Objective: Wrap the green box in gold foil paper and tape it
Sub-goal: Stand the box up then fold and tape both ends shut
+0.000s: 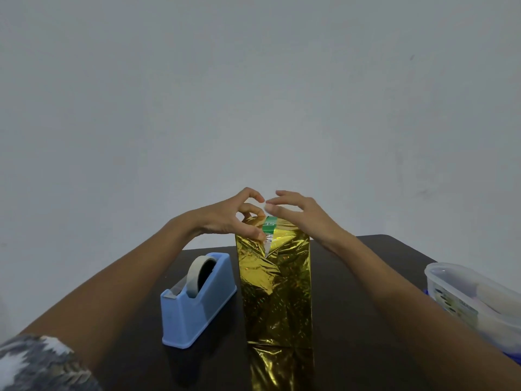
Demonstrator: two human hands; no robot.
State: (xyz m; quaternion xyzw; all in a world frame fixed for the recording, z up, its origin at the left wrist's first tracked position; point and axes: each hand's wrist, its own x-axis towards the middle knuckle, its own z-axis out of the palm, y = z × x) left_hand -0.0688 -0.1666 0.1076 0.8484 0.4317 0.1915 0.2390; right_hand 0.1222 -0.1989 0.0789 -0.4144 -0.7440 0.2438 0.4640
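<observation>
The green box (269, 223) stands upright on the dark table (352, 300), almost wholly covered by gold foil paper (277, 292). Only a strip of green shows at its top end. My left hand (231, 218) is at the top left corner, its thumb pressing the foil's folded edge and its fingers curled over the top. My right hand (296, 215) is at the top right, fingers bent, fingertips on the foil flap beside the green strip. A small clear piece, perhaps tape, seems to sit between the fingertips of both hands.
A blue tape dispenser (197, 301) with a roll of tape stands left of the box. A clear plastic container (476, 300) sits at the table's right edge. A plain wall rises behind the table.
</observation>
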